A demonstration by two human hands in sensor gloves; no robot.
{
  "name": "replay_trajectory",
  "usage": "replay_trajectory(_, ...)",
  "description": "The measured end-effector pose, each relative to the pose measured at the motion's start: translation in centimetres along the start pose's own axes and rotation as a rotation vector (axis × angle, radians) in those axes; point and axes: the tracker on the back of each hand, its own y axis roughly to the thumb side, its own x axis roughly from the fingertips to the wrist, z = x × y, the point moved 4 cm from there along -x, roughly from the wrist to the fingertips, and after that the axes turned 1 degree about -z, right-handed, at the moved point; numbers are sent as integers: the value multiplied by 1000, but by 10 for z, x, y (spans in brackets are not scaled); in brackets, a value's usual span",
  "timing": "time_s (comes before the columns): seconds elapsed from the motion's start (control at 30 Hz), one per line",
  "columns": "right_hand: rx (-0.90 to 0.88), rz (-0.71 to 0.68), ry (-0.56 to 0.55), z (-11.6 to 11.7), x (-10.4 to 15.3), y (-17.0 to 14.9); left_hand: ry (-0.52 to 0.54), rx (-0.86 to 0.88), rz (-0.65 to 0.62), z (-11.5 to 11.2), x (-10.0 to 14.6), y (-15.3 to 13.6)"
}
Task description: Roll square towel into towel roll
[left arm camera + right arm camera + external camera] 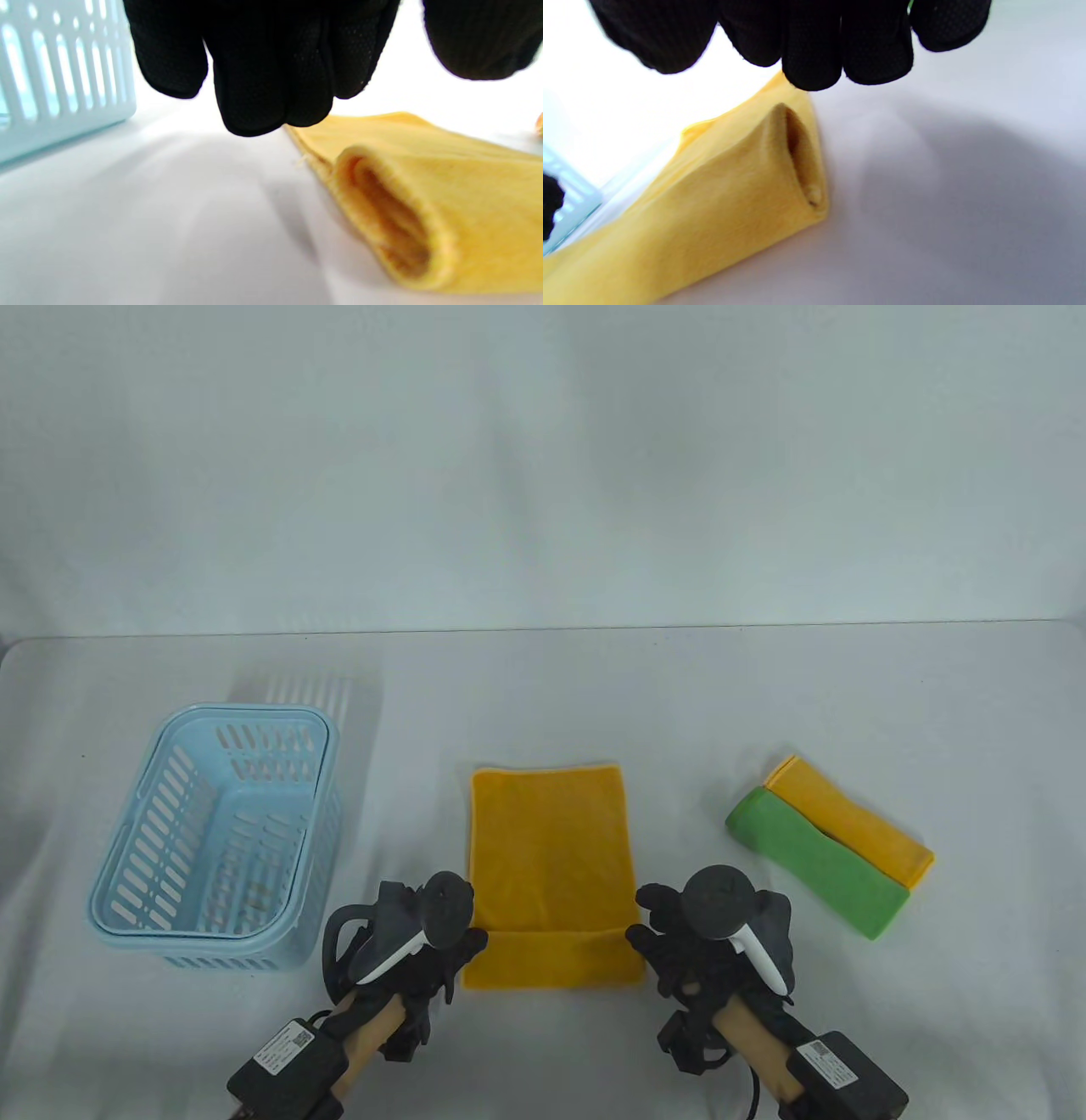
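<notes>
A yellow towel [550, 848] lies folded in a long strip at the middle of the table. Its near end is turned over into a flat first roll [551, 959]. My left hand [458, 950] sits at the roll's left end and my right hand [649, 942] at its right end. In the left wrist view the gloved fingers [263, 84] hang loosely above the roll's open end [394, 212] and hold nothing. Seen from the right wrist, the fingers [814, 51] likewise hover over the other end of the towel [721, 203] without gripping it.
A light blue slotted basket [246, 714] stands to the left, close to my left hand, and shows in the left wrist view [55, 76]. To the right lie a folded green towel [814, 861] and a folded yellow towel [857, 823], side by side.
</notes>
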Motion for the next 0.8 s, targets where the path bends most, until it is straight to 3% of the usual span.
replay_trajectory(0.13, 82, -110, 41, 9, 8, 21, 19, -30, -98, 5, 9, 19)
replay_trajectory(0.3, 270, -191, 95, 26, 13, 35, -71, -127, -252, -12, 13, 44)
replay_trajectory(0.47, 421, -188, 124, 42, 11, 32, -128, -260, -260, -37, 10, 54)
replay_trajectory(0.6, 466, -164, 150, 52, 8, 26, -161, -272, -251, -47, 8, 53)
replay_trajectory(0.8, 470, -157, 99, 55, 5, 23, -204, -284, -225, -57, 4, 48)
